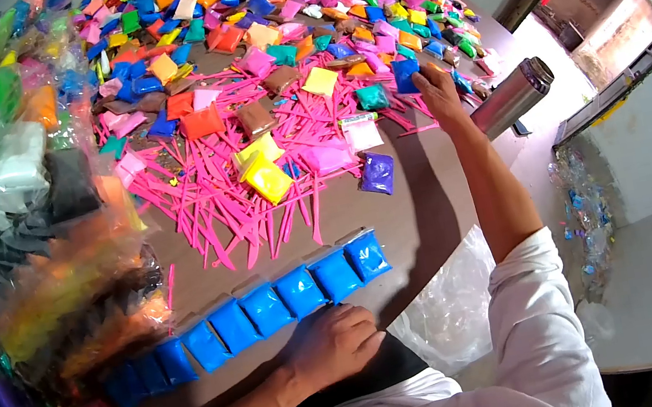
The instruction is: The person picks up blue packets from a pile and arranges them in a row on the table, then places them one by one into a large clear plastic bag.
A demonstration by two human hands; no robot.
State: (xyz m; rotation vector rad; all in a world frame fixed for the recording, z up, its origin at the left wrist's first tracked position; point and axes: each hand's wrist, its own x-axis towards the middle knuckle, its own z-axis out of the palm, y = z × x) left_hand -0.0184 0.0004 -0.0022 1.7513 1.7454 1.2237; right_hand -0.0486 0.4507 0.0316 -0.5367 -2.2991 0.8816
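Note:
My right hand (438, 91) reaches out to the far right of the table, its fingers closed on the edge of a small blue packet (406, 76). Close to my body, my left hand (339, 344) rests at the table's near edge with fingers curled in; whatever they may hold is hidden. Just beyond it runs a slanting row of several bright blue packets (266, 309), lying side by side. A purple packet (377, 173) and a yellow packet (266, 177) lie between the two hands, the yellow one on pink plastic sticks (204, 198).
A large heap of multicoloured packets (259, 8) covers the table's far side. Clear bags of packets (18, 169) pile up at left. A roll of film (511, 99) stands beside my right forearm. Clear plastic (451, 303) hangs by the near edge, and a doorway opens at right.

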